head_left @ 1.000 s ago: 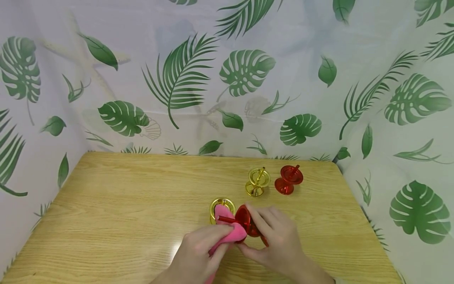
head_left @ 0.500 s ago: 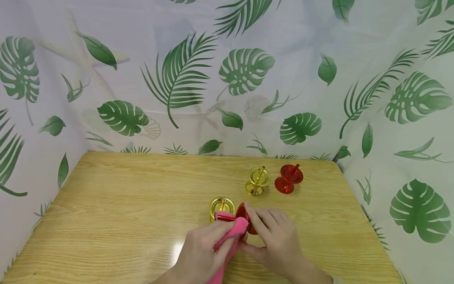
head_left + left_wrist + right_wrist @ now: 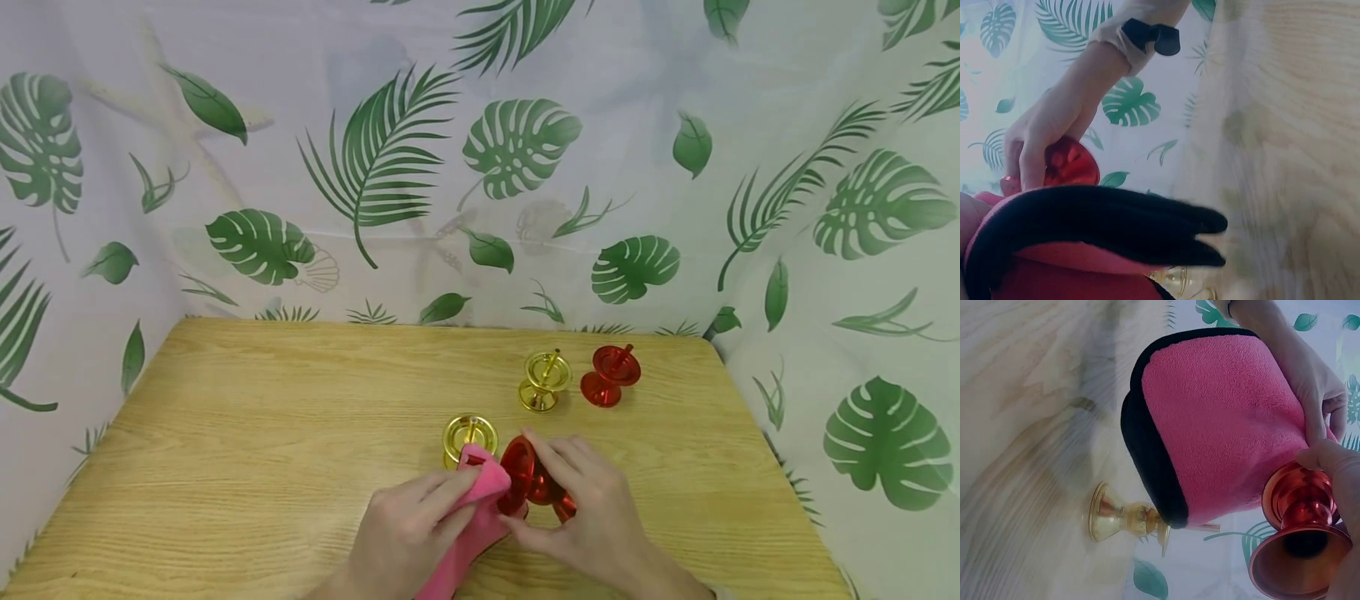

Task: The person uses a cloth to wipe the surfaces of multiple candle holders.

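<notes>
My right hand (image 3: 592,508) holds a red metal candle holder (image 3: 517,475) tipped on its side, its cup facing left. In the right wrist view, thumb and fingers grip that candle holder (image 3: 1304,494), and its hollow base shows. My left hand (image 3: 401,529) pinches a folded pink cloth (image 3: 468,542) with black edging. The cloth lies around the holder's central rod, most of which is hidden; a bit of red shows in the fold near its tip. In the left wrist view, the cloth's black edge (image 3: 1104,219) covers much of the work.
A gold candle holder (image 3: 470,437) stands just behind the cloth. Farther back, a second gold candle holder (image 3: 540,392) and another red candle holder (image 3: 602,390) stand upright side by side. A leaf-print sheet (image 3: 420,167) hangs behind the wooden table (image 3: 262,433).
The cloth has shifted from beside the rod to around it, covering most of it. My left hand has moved slightly left, and the red candle holder's cup has turned a little in my right hand.
</notes>
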`<state>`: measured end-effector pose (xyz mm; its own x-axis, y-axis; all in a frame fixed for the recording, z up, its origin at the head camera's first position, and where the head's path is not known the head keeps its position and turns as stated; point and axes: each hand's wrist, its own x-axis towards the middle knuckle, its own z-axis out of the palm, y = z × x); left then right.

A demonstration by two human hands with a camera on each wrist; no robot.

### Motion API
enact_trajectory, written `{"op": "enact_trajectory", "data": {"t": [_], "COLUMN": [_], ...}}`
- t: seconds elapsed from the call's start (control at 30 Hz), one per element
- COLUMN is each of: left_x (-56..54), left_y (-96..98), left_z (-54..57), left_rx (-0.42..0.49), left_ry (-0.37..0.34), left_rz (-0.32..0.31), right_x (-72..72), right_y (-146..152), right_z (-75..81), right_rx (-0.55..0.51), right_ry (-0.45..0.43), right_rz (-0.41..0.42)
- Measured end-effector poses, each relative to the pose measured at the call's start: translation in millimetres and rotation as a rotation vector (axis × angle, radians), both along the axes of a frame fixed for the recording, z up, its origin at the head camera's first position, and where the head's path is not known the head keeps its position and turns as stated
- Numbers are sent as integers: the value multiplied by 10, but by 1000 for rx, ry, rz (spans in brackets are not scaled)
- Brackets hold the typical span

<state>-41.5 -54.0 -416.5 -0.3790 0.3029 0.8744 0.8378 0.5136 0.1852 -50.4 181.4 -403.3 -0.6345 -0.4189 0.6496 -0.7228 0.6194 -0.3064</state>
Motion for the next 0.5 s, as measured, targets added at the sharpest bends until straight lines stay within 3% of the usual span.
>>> {"op": "enact_trajectory", "data": {"t": [0.1, 0.27, 0.5], "left_x": [-29, -24, 11], "left_y": [-53, -91, 41], "left_z": [12, 40, -18], "left_rx": [32, 59, 39], "left_ry": [28, -8, -1], "left_rz": [12, 10, -28], "right_x": [6, 20, 35], "right_y": [37, 47, -40], "right_z": [9, 32, -5], "right_rx": [-1, -10, -44], "right_ry": [-27, -37, -18], "right_rz": [-22, -34, 9]}}
